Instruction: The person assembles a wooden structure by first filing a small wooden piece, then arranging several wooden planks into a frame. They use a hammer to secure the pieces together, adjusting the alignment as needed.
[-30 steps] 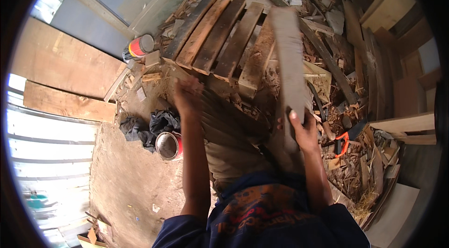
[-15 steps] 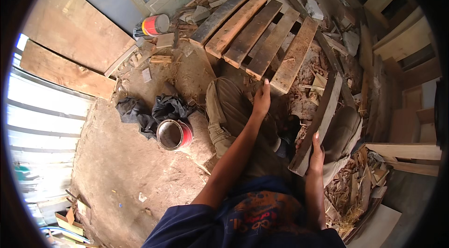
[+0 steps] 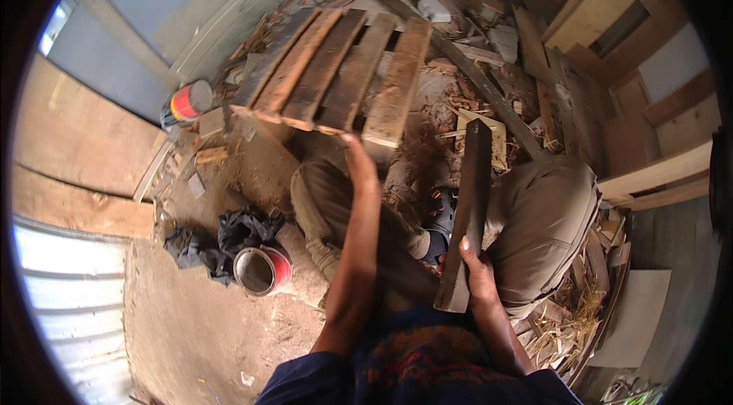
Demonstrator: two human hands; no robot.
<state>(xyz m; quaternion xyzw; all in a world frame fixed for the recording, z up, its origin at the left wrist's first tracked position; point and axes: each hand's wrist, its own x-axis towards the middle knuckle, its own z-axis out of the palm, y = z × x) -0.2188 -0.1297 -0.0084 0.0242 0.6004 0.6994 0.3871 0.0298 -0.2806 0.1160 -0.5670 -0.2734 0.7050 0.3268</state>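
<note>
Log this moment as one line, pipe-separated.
left hand: at near edge of pallet, grip unclear | right hand: holding plank | plank: apart from pallet | red can: beside black cloth

The plank (image 3: 471, 203) partly hides the right hand (image 3: 480, 277); the shirt print (image 3: 424, 358) is blurred.

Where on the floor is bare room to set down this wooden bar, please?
The widest bare patch is the dirt floor at left, bordered by the corrugated wall, black cloth, red can and your left sleeve. It is crowded right of the slatted pallet, where a long board lies among wood scraps, and beside your right leg, with straw.
</note>
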